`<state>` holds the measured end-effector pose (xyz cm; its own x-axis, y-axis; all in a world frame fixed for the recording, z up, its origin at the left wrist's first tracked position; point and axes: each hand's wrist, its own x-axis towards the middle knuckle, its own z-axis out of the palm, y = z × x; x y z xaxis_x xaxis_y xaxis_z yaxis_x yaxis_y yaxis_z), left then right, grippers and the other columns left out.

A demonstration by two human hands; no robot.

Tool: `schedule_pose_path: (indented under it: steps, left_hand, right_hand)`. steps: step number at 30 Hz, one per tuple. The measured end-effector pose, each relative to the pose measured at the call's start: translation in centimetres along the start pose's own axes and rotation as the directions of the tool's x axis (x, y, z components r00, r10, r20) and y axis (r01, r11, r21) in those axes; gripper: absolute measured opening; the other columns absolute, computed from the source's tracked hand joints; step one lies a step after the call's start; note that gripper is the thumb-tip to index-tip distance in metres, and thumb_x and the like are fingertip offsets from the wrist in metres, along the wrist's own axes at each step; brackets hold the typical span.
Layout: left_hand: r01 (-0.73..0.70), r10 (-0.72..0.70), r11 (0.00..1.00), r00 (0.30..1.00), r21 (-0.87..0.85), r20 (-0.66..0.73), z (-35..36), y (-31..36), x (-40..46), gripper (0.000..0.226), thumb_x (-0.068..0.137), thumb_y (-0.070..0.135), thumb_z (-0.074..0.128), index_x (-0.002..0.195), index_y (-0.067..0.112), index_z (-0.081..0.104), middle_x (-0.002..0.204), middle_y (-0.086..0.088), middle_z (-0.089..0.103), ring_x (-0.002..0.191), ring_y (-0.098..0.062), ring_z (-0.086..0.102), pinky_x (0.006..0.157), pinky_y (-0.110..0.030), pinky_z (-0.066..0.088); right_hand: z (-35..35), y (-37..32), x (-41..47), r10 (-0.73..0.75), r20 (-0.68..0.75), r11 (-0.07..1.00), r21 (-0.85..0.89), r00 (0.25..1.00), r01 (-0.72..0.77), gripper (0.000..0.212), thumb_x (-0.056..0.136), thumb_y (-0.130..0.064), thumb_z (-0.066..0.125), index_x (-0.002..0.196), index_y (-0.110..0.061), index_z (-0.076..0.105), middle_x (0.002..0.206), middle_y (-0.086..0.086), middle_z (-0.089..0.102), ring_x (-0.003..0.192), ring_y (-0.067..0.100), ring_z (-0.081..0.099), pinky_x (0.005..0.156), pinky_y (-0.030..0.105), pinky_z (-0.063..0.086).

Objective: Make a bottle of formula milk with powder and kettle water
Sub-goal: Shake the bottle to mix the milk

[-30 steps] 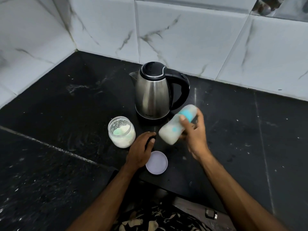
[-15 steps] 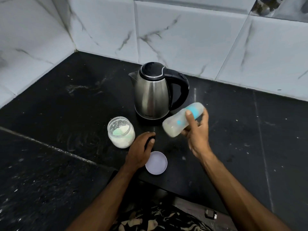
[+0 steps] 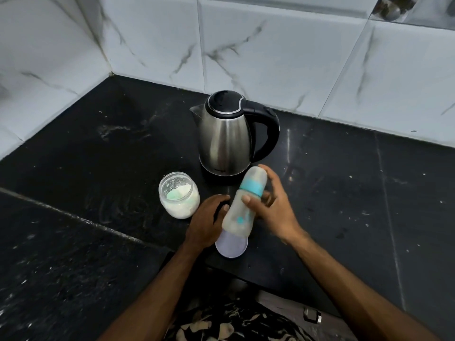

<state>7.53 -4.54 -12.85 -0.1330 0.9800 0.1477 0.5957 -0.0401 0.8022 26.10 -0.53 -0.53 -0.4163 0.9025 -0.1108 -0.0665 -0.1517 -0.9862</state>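
My right hand grips a capped baby bottle with a turquoise ring, tilted with its cap end up toward the kettle and its base down near me; milky liquid fills it. My left hand rests on the black counter, fingers curled over something dark that I cannot make out. An open glass jar of white powder stands left of that hand. The steel kettle with black lid and handle stands behind. A pale round lid lies flat under the bottle's base.
The black stone counter meets white marbled wall tiles at the back and left, forming a corner. The counter's front edge runs just below the lid, with patterned clothing beneath it.
My right hand has swung the bottle from a raised tilt beside the kettle down and toward me, so its base now sits over the lid. My left hand has stayed put.
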Motion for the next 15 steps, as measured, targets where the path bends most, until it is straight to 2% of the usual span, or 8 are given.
schedule_pose_path:
  steps: [1, 4, 5, 7, 9, 11, 12, 15]
  left_hand:
    - [0.001, -0.001, 1.000, 1.000, 0.006, -0.010, 0.0, 0.1, -0.1, 0.039, 0.099, 0.035, 0.047, 0.127, 0.013, 0.063, 0.130, -0.004, 0.065, 0.122, -0.018, 0.058, 0.107, -0.039, 0.044]
    - [-0.029, 0.032, 0.999, 0.996, 0.040, -0.080, -0.2, 1.1, -0.3, 0.048, 0.098, 0.040, 0.042, 0.126, 0.008, 0.064, 0.129, -0.006, 0.065, 0.122, -0.008, 0.052, 0.107, -0.012, 0.032]
    - [-0.029, 0.032, 0.999, 0.997, 0.040, -0.076, -0.2, 1.3, -0.4, 0.050, 0.098, 0.041, 0.041, 0.126, 0.008, 0.064, 0.129, -0.005, 0.065, 0.122, -0.005, 0.050, 0.107, -0.008, 0.030]
    - [-0.024, 0.027, 0.999, 0.998, 0.045, -0.061, -0.2, 0.9, -0.4, 0.047, 0.098, 0.040, 0.042, 0.127, 0.009, 0.064, 0.129, -0.004, 0.065, 0.122, -0.008, 0.052, 0.108, -0.017, 0.036]
    - [-0.004, 0.004, 1.000, 1.000, 0.027, -0.022, 0.0, 0.0, -0.1, 0.037, 0.098, 0.032, 0.049, 0.126, 0.012, 0.063, 0.129, -0.004, 0.065, 0.121, -0.017, 0.057, 0.106, -0.036, 0.044]
    - [0.007, -0.007, 1.000, 1.000, 0.007, 0.002, 0.1, -0.3, 0.0, 0.032, 0.098, 0.027, 0.056, 0.126, 0.015, 0.063, 0.129, -0.003, 0.065, 0.121, -0.020, 0.059, 0.104, -0.044, 0.046]
    - [0.000, 0.000, 1.000, 1.000, 0.011, -0.015, 0.1, -0.1, 0.0, 0.034, 0.098, 0.029, 0.053, 0.126, 0.013, 0.063, 0.129, -0.005, 0.065, 0.121, -0.019, 0.058, 0.107, -0.040, 0.044]
    - [-0.030, 0.033, 0.999, 0.996, 0.045, -0.083, -0.1, 0.9, -0.4, 0.048, 0.098, 0.039, 0.042, 0.125, 0.008, 0.065, 0.129, -0.006, 0.065, 0.123, -0.013, 0.053, 0.108, -0.013, 0.033]
  right_hand:
    - [-0.1, -0.2, 0.2, -0.022, -0.025, 1.000, 0.016, 0.999, 0.023, 0.073, 0.077, -0.020, 0.075, 0.140, -0.030, 0.037, 0.107, 0.012, 0.069, 0.090, 0.022, 0.071, 0.070, 0.036, 0.059]
    - [-1.1, -1.2, 2.0, -0.035, -0.325, 0.973, 0.203, 0.945, 0.106, 0.059, 0.089, -0.019, 0.067, 0.139, -0.027, 0.038, 0.088, -0.008, 0.073, 0.084, 0.015, 0.071, 0.071, 0.045, 0.059]
    - [-1.2, -1.3, 2.4, -0.028, -0.380, 0.960, 0.247, 0.925, 0.131, 0.058, 0.093, -0.019, 0.064, 0.142, -0.024, 0.035, 0.085, -0.013, 0.073, 0.082, 0.012, 0.070, 0.070, 0.045, 0.059]
    - [-0.9, -1.1, 2.1, -0.027, -0.324, 0.966, 0.237, 0.946, 0.109, 0.058, 0.093, -0.019, 0.064, 0.142, -0.024, 0.033, 0.087, -0.011, 0.073, 0.082, 0.012, 0.071, 0.064, 0.040, 0.060]
    - [-0.1, -0.4, 1.0, -0.011, -0.113, 0.994, 0.109, 0.993, 0.024, 0.065, 0.085, -0.019, 0.074, 0.137, -0.032, 0.038, 0.102, 0.003, 0.071, 0.087, 0.020, 0.072, 0.066, 0.037, 0.060]
    - [0.0, -0.1, 0.5, 0.009, 0.010, 1.000, 0.003, 1.000, -0.009, 0.072, 0.079, -0.018, 0.081, 0.137, -0.035, 0.040, 0.109, 0.014, 0.068, 0.092, 0.024, 0.071, 0.070, 0.037, 0.060]
    - [-0.2, -0.2, 0.8, -0.007, -0.026, 1.000, 0.027, 1.000, 0.007, 0.073, 0.079, -0.017, 0.081, 0.138, -0.034, 0.039, 0.107, 0.013, 0.069, 0.091, 0.024, 0.071, 0.070, 0.037, 0.060]
    - [-1.2, -1.4, 2.3, -0.033, -0.302, 0.962, 0.250, 0.953, 0.112, 0.064, 0.088, -0.019, 0.069, 0.143, -0.025, 0.035, 0.091, -0.007, 0.073, 0.085, 0.017, 0.071, 0.065, 0.042, 0.060]
